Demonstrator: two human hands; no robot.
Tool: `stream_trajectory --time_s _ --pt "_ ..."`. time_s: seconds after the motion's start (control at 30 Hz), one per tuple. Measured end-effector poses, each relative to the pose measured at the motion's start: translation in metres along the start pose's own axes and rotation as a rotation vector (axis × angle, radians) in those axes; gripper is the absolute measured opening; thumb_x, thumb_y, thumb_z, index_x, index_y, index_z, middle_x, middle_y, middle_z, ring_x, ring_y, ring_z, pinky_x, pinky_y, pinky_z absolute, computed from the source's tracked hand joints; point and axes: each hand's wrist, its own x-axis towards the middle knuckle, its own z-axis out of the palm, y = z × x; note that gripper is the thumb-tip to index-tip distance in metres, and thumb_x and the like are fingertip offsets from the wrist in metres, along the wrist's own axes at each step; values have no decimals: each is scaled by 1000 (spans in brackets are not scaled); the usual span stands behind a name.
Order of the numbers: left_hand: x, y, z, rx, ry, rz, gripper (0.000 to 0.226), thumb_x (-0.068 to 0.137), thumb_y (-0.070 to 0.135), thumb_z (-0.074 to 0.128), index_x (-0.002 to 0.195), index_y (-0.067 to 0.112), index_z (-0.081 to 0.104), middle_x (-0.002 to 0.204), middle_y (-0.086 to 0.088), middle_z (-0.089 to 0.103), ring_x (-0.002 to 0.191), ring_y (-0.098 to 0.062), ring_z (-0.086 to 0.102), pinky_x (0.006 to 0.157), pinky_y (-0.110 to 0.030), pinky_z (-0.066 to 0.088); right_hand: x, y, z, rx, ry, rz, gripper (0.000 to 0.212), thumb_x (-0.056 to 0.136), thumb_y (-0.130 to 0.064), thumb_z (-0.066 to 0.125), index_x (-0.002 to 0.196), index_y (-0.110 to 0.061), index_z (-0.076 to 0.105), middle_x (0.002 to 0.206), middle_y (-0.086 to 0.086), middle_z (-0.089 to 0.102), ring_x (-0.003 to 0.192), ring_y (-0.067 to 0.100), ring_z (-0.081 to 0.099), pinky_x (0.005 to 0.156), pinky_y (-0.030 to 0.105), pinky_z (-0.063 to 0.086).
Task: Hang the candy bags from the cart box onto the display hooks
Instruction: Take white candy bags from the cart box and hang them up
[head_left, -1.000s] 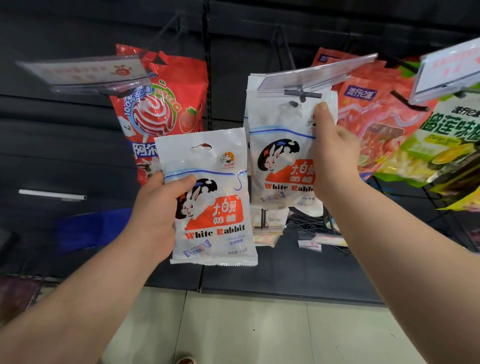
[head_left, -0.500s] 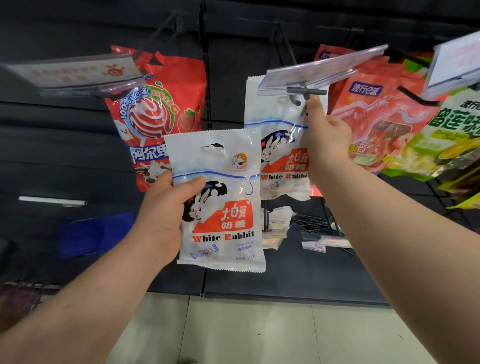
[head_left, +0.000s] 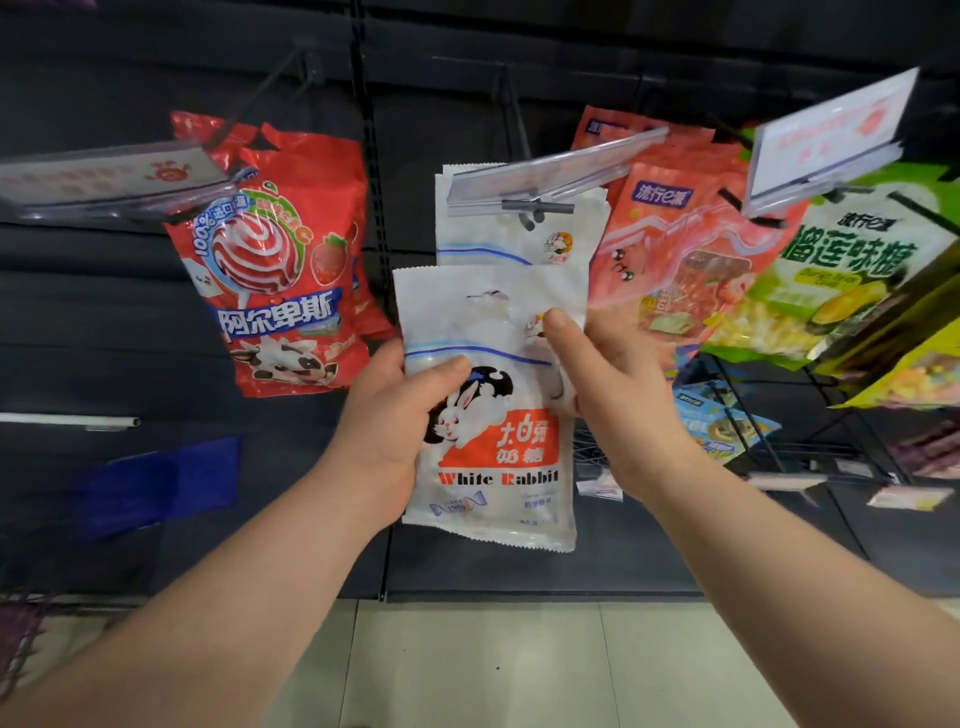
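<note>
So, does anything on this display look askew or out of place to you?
The clear label holder on the White Rabbit hook tilts up to the right, and the red lollipop bag hangs slanted; nothing looks spilled.

Two forearms (head_left: 234, 597) bare up to frame edge. Left grip (head_left: 384, 415), right grip (head_left: 623, 395) bare; thumbnails (head_left: 555, 321) trimmed short.

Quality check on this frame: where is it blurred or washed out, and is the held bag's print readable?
Head view, centre: the held White Rabbit bag is sharp, its lettering legible. Head view, edges: the left price-tag holder and a blue object are smeared. Head view, upper right: the white price tag is washed out, unreadable.
</note>
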Motion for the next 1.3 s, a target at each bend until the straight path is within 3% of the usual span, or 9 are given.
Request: stream_trajectory --time_s 0.17,0.3,0.47,0.67,0.73,0.87,1.0,1.13,1.3 --pt "3 7 21 18 -23 24 25 91 8 57 115 12 62 99 -11 75 87 -27 73 72 -42 61 0 -10 -2 82 136 0 11 94 -20 58 85 -21 65 84 1 72 80 19 68 75 40 57" --pt "11 17 31 -13 29 12 25 97 28 51 114 12 61 99 -12 74 88 -28 73 79 -47 59 8 -17 -3 115 171 19 16 94 -22 58 80 -19 64 78 2 71 73 18 69 70 38 58" --pt "19 26 35 26 96 43 21 99 32 49 89 19 61 92 -10 73 93 -32 71 87 -55 54 18 -23 4 119 205 46 19 93 -26 60 82 -10 61 91 23 70 85 36 69 79 55 56" --pt "26 31 35 77 127 41 23 98 34 51 81 20 60 94 -11 72 97 -33 69 90 -57 52 25 -30 8 167 201 52 55 84 -40 66 99 12 57 98 34 66 84 37 67 80 64 51" --pt "28 32 35 89 139 38 23 97 35 51 81 21 59 98 -12 72 97 -32 69 91 -56 52 28 -31 10 172 198 56 56 77 -43 66 89 10 56 93 38 61 77 32 60 76 67 50" --pt "31 34 33 112 140 41 22 98 36 49 83 23 58 96 -9 72 97 -29 69 91 -54 53 35 -30 11 117 221 56 32 71 -45 65 68 -18 50 79 16 55 72 28 54 73 64 50" --pt "35 31 30 140 134 58 25 98 36 49 83 18 56 107 -20 68 105 -37 65 94 -58 50 41 -24 10 34 261 13 34 74 -43 67 60 -18 49 74 15 55 69 26 54 71 60 51" --pt "44 28 28 230 115 89 34 86 49 50 93 16 54 98 -14 60 101 -40 63 95 -62 46 50 -20 9 -80 288 -28 44 69 -51 65 70 -8 56 67 14 51 63 24 50 62 51 49" --pt "59 27 27 308 131 89 27 96 43 44 86 20 54 106 -12 67 106 -35 63 94 -53 51 60 -19 9 -209 324 -63 49 73 -54 62 67 -6 54 61 11 47 59 22 45 61 51 48"
